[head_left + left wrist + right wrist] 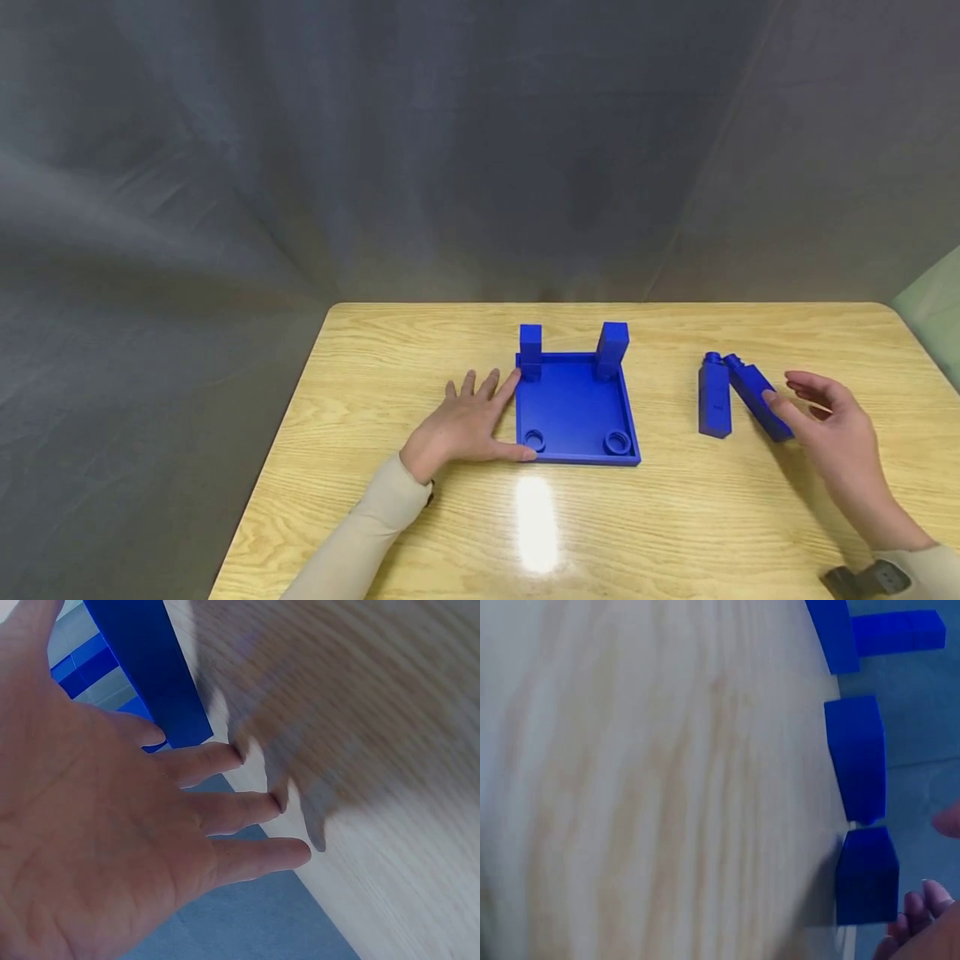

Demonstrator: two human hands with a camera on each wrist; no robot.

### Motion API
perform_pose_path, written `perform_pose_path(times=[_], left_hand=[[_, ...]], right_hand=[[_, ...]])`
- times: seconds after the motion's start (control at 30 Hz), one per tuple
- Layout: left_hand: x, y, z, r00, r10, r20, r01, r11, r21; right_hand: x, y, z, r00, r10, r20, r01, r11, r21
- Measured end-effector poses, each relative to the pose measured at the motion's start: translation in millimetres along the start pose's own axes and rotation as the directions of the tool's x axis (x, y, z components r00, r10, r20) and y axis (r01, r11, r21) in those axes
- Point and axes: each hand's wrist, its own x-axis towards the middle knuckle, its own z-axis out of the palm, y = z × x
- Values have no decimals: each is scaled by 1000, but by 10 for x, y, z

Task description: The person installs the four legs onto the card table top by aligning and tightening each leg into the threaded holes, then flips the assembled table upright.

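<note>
A blue square tray [573,408] with a raised rim lies on the table. Two square blue posts [531,346] stand upright at its far corners, and round threaded sockets [617,442] show at its near corners. My left hand [472,425] is spread at the tray's left side, thumb at the near-left corner and index finger by the left rim. To the right, two loose blue posts with threaded ends lie side by side, one straight [715,400] and one slanted [753,392]. Around the slanted post's near end, my right hand [836,429] hovers, thumb and fingers apart.
The wooden table [390,350] has a far edge against a dark grey curtain [480,150]. In the right wrist view, the near ends of the loose posts [867,885] face the camera. A patch of glare lies in front of the tray.
</note>
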Motion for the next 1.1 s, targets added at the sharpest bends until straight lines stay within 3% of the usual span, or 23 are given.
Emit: perform_pose_path(times=[0.33, 0.67, 0.87, 1.1], left_hand=[[-2, 15, 14, 1000, -13, -2, 13, 1000, -18], [0, 13, 33, 1000, -16, -11, 16, 1000, -2], [0, 14, 36, 1000, -12, -14, 12, 1000, -11], [4, 12, 46, 1000, -12, -13, 12, 1000, -17]], right_hand=[[59, 160, -82, 988, 71, 136, -43, 979, -201], [96, 92, -167, 974, 54, 222, 28, 937, -348], [127, 61, -203, 972, 107, 210, -6, 903, -429], [128, 95, -234, 974, 162, 159, -91, 920, -382]])
